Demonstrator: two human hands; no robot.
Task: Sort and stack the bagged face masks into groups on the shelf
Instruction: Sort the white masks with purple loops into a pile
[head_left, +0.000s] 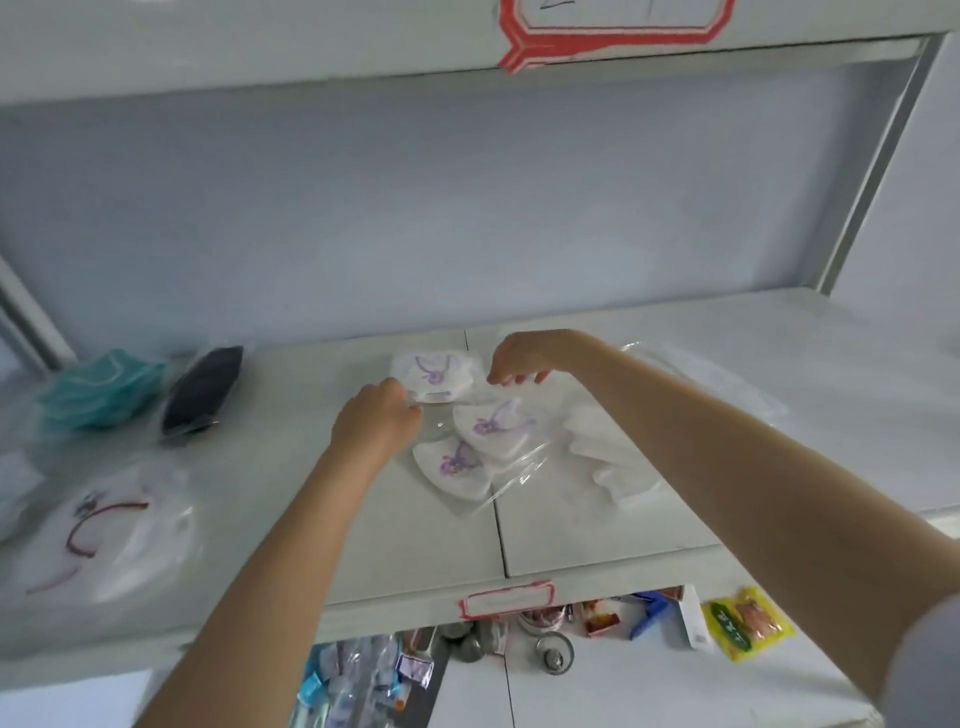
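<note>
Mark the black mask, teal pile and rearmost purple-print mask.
black mask (203, 387), head view, its middle.
teal pile (101, 389), head view, top mask's centre.
rearmost purple-print mask (434, 370), head view, on the print.

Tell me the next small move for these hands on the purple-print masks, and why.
Probably slide the far purple-print mask toward you onto the two nearer purple-print masks. The left hand seems to pinch its bag edge, the right hand hovers just beside it holding nothing, and the three matching masks lie fanned out rather than stacked.
</note>
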